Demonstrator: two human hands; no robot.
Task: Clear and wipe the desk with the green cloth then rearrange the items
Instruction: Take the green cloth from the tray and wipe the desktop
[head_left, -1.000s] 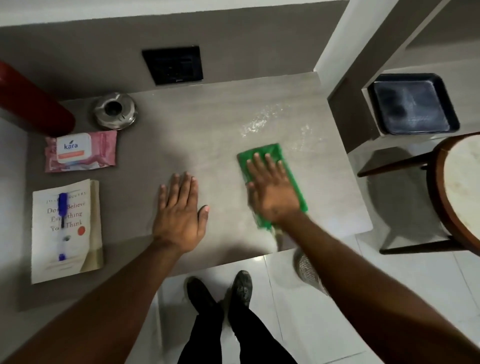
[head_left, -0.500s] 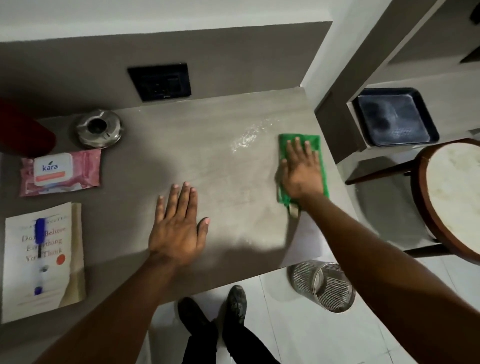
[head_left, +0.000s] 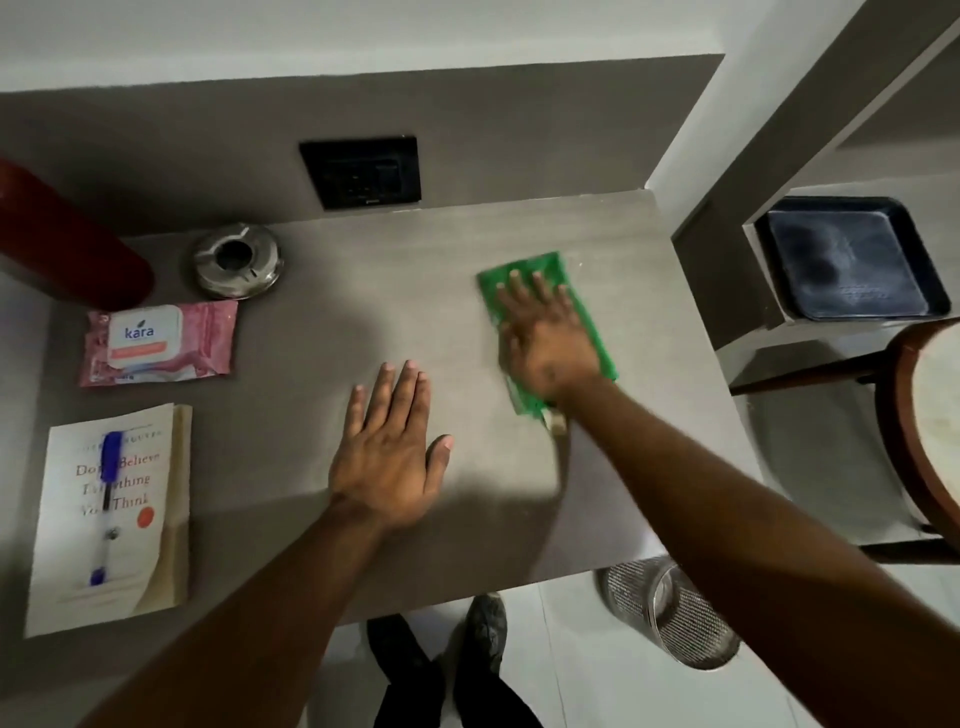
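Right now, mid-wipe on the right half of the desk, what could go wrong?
The green cloth under the right hand lies near the desk's right edge; a wide stroke could slide it off toward the mesh bin. Wiping leftward, it could nudge the pen lying loose on the book.

The right hand (head_left: 545, 338) is motion-blurred and covers the middle of the green cloth (head_left: 592, 332). The pen (head_left: 108, 493) hides letters of the book (head_left: 111, 519) title. The red cylinder (head_left: 67, 244) is cut off at the left edge.
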